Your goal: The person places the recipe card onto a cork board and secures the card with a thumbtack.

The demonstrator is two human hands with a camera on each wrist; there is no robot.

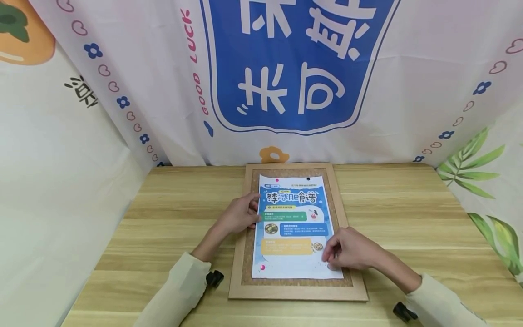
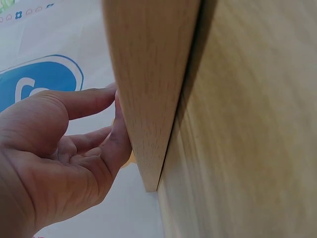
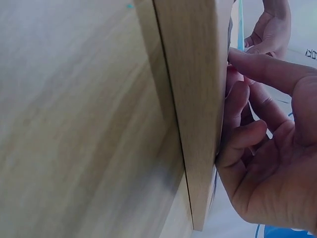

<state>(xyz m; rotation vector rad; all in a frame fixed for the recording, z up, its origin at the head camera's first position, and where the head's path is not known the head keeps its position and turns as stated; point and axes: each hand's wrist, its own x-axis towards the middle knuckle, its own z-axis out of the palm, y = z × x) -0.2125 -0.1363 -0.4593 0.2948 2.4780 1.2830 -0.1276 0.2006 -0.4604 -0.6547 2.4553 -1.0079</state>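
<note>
A printed sheet [image 1: 292, 268] with blue, green and yellow panels lies on a wood-framed cork board [image 1: 247, 268]. My left hand [image 1: 241, 213] rests at the sheet's left edge, its loosely bent fingers touching there; the left wrist view shows them against the frame's side. Near the sheet's lower right corner, my right hand [image 1: 351, 249] pinches a small push pin, mostly covered by the fingertips. Pins also sit in the other corners: a pink one [image 1: 277, 180] and a black one [image 1: 308, 179] along the top, and another pink one [image 1: 263, 267] at lower left.
The board lies flat on a wood-grain table [image 1: 163, 227], its far end close to a printed cloth [image 1: 180, 136] hanging behind. More printed cloth hangs at both sides. A black wrist strap piece [image 1: 214, 278] shows beside the left sleeve.
</note>
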